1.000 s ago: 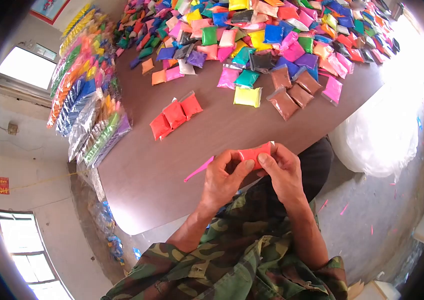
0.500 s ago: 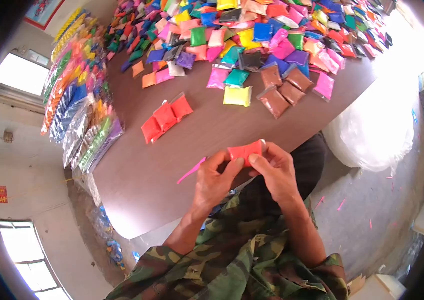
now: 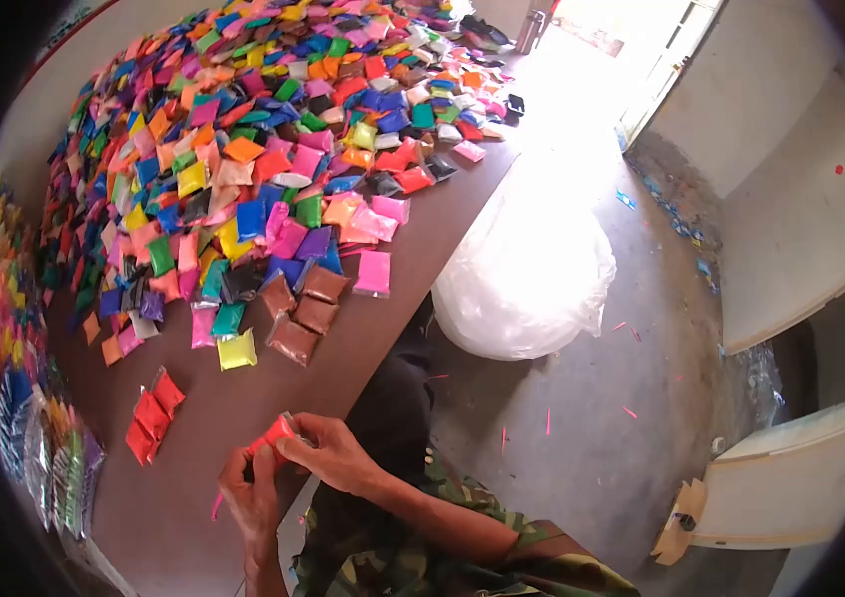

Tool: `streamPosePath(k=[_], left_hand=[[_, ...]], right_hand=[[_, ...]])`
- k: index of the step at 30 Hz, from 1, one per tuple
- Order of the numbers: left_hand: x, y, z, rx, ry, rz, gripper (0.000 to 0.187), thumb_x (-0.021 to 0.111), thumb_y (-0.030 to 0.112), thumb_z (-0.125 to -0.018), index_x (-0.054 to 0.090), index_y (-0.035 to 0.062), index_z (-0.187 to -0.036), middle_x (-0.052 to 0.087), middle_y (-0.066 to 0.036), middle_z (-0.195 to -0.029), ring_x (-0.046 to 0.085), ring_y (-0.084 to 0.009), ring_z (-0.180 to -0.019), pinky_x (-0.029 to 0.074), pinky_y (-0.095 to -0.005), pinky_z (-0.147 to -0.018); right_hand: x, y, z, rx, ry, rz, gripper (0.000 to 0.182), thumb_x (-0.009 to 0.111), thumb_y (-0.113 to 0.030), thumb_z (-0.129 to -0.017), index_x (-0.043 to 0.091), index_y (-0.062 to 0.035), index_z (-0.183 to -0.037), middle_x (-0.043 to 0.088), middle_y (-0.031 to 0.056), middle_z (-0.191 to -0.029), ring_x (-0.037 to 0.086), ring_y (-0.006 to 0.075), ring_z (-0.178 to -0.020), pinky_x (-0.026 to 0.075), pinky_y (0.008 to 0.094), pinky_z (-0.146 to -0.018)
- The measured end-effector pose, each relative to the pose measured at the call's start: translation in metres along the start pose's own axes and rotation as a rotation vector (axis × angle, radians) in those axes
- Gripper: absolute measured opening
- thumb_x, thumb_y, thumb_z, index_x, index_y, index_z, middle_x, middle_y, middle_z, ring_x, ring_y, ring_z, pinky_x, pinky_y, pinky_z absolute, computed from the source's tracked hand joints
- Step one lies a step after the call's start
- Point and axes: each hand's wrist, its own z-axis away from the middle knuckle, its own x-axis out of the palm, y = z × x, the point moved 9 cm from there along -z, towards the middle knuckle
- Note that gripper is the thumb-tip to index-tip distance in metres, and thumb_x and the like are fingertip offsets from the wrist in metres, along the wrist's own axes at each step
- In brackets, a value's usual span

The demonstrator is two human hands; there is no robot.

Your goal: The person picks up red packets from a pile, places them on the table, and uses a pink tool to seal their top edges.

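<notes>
Between my hands, over the near edge of the table (image 3: 179, 527), is a red packet (image 3: 271, 435). My left hand (image 3: 251, 488) pinches its left end, thumb on top. My right hand (image 3: 331, 453) grips its right end, fingers partly covering it. A thin pink strip (image 3: 216, 506) lies on the table beside my left hand. Beyond my hands, joined red packets (image 3: 153, 418) rest on the tabletop. Farther off are a yellow packet (image 3: 237, 350) and a cluster of brown packets (image 3: 305, 312).
A large heap of coloured packets (image 3: 243, 149) covers the far table. Clear bags of coloured items (image 3: 34, 398) stack along the left. Right of the table, a big white plastic bag (image 3: 532, 289) stands on the floor (image 3: 582, 428), with pink strips scattered nearby. A cardboard piece (image 3: 679, 522) lies lower right.
My view has swung to the right, so table and hands appear farther left. Both hands still hold the red packet, which now looks more tilted, its right end higher.
</notes>
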Motion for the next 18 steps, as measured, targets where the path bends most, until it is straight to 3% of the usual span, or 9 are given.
streamPosePath(k=[4,7,10,13,18], left_hand=[[0.012,-0.004,0.007,-0.178,0.009,0.406,0.019,0.074,0.015,-0.103,0.072,-0.0016,-0.094,0.068,0.000,-0.084,0.058,-0.0066,-0.078,0.045,-0.0278,-0.067],[0.008,-0.014,0.007,-0.188,-0.017,0.469,0.018,0.076,0.016,-0.102,0.074,-0.0017,-0.099,0.071,-0.001,-0.086,0.061,-0.0070,-0.078,0.047,-0.0271,-0.069],[0.001,-0.022,0.002,-0.206,-0.056,0.280,0.020,0.078,0.018,-0.102,0.074,-0.0013,-0.102,0.071,-0.001,-0.085,0.061,-0.0069,-0.076,0.047,-0.0265,-0.068],[0.005,-0.001,0.005,-0.184,-0.079,0.190,0.022,0.080,0.020,-0.101,0.074,-0.0009,-0.102,0.071,-0.001,-0.084,0.061,-0.0071,-0.073,0.047,-0.0262,-0.067],[0.010,-0.010,0.010,-0.245,-0.118,0.440,0.023,0.081,0.021,-0.100,0.074,-0.0008,-0.101,0.072,-0.002,-0.086,0.062,-0.0069,-0.074,0.048,-0.0262,-0.068]], right_hand=[[0.009,0.009,-0.002,-0.118,-0.084,-0.146,0.024,0.069,-0.023,-0.108,0.073,0.0003,-0.114,0.070,-0.0034,-0.099,0.062,0.0047,-0.089,0.051,0.0254,-0.076],[0.011,0.007,-0.002,-0.117,-0.129,-0.057,0.026,0.069,-0.025,-0.108,0.073,0.0002,-0.114,0.070,-0.0030,-0.099,0.062,0.0048,-0.088,0.051,0.0254,-0.076],[0.010,-0.012,0.003,-0.170,-0.055,-0.023,0.027,0.068,-0.024,-0.107,0.073,0.0024,-0.110,0.067,-0.0016,-0.091,0.060,0.0057,-0.083,0.050,0.0273,-0.069],[0.005,-0.013,0.004,-0.097,-0.008,-0.026,0.029,0.068,-0.025,-0.107,0.074,0.0031,-0.110,0.068,-0.0004,-0.092,0.061,0.0065,-0.083,0.051,0.0285,-0.069],[0.005,0.005,0.001,-0.086,-0.013,-0.073,0.028,0.070,-0.024,-0.106,0.074,0.0032,-0.111,0.070,0.0008,-0.092,0.063,0.0071,-0.082,0.052,0.0286,-0.068]])
